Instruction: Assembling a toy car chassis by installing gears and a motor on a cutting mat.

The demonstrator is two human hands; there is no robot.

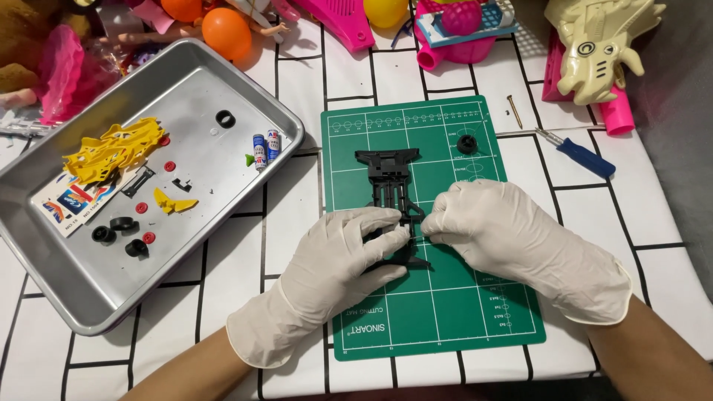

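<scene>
Both hands wear thin rubbery gloves, off-white and a bit wrinkly: the left hand and the right hand. They pinch a black plastic frame that looks dull, not shiny. It lies on a green cutting mat, smooth and matt. The metal tray is silver and shiny, with soft scuffs. In it sit a yellow plastic shell, a glossy paper sticker sheet, small black rubbery tyres and two shiny batteries. The screwdriver has a blue plastic handle and a metal tip.
</scene>
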